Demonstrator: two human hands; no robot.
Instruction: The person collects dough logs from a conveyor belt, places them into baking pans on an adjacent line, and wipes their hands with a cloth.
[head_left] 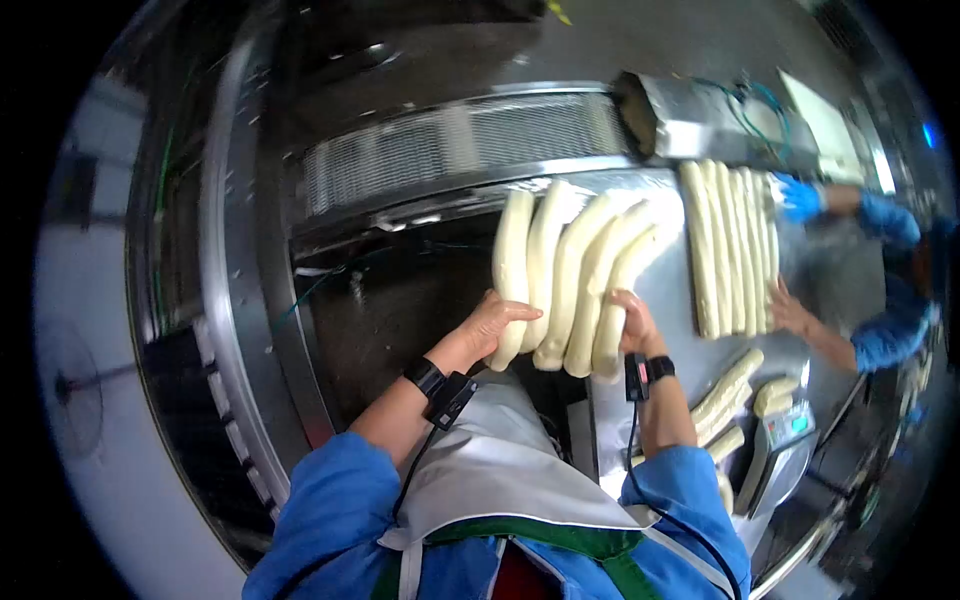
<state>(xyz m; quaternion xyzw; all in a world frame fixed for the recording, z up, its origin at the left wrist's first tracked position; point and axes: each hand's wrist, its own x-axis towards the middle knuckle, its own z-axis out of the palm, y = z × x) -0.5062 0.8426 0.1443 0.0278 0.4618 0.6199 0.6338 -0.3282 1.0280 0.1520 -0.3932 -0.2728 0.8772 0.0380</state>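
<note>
Several long pale rolls of what looks like dough lie side by side between my hands, slightly curved and fanned at their far ends. My left hand is closed round the near part of the leftmost roll, thumb on top and the other fingers partly hidden. On the opposite side, my right hand grips the rightmost roll near its lower end. The near ends of the rolls hang over a dark gap, while the right-hand far ends are over the metal table.
Another row of dough rolls lies on the table at right, between a co-worker's gloved hand and bare hand. Loose dough pieces are beside a digital scale. A mesh conveyor runs beyond the table.
</note>
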